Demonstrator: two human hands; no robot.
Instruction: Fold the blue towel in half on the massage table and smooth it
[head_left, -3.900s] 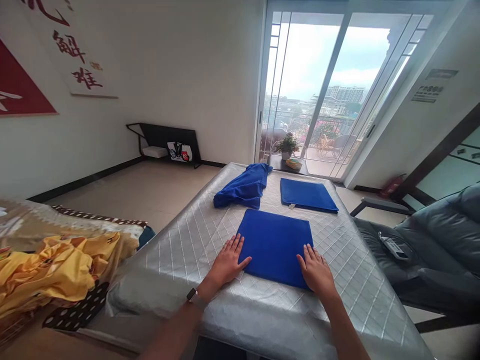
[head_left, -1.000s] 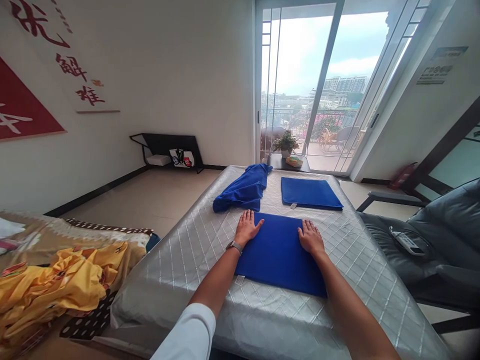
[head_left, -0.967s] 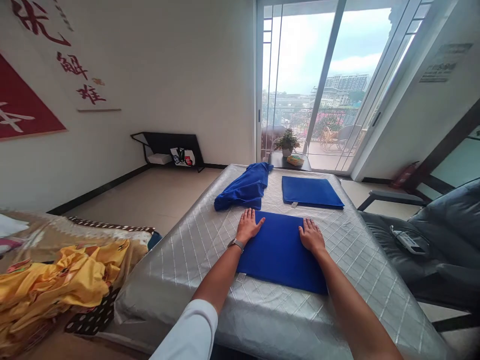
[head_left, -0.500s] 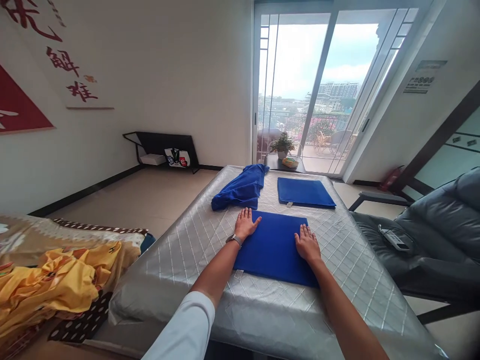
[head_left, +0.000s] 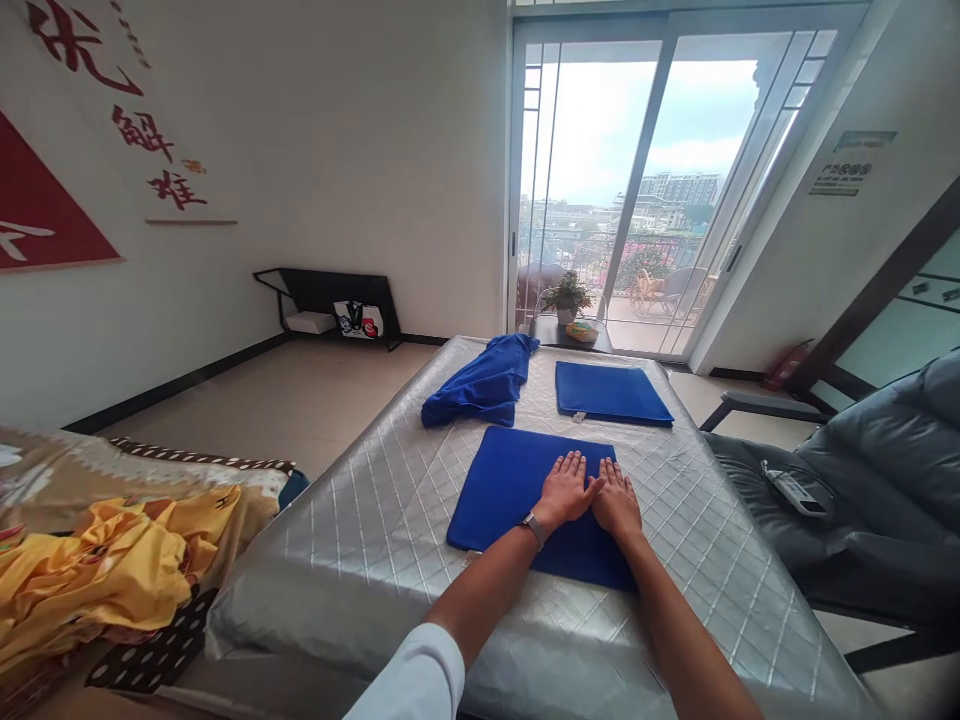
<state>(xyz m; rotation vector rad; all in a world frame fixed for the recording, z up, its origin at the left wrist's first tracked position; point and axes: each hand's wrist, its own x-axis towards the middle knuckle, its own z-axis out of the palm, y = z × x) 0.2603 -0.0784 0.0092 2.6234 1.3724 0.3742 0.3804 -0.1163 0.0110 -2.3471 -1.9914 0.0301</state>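
Observation:
A flat, folded blue cloth [head_left: 501,500] lies on the silver quilted mattress [head_left: 360,540] in front of me. My left hand [head_left: 568,490] rests flat on its right half, fingers stretched out. Beside it my right hand [head_left: 616,497] also lies flat, near the cloth's right edge, and the two thumbs meet or nearly meet. Neither hand grips anything. Farther back on the mattress are a second neatly folded blue cloth [head_left: 613,391] at the right and a loosely bunched blue cloth [head_left: 484,382] at the left.
A dark armchair [head_left: 795,500] with a remote-like device [head_left: 793,490] on its seat stands at the right. Yellow fabric [head_left: 112,560] is heaped at the left. A small table with a potted plant [head_left: 567,296] stands behind the mattress, before the sliding glass door [head_left: 652,150].
My left hand has moved right across the folded cloth, from its left edge to beside my right hand. My right hand stays near the right edge. The view has tilted slightly up.

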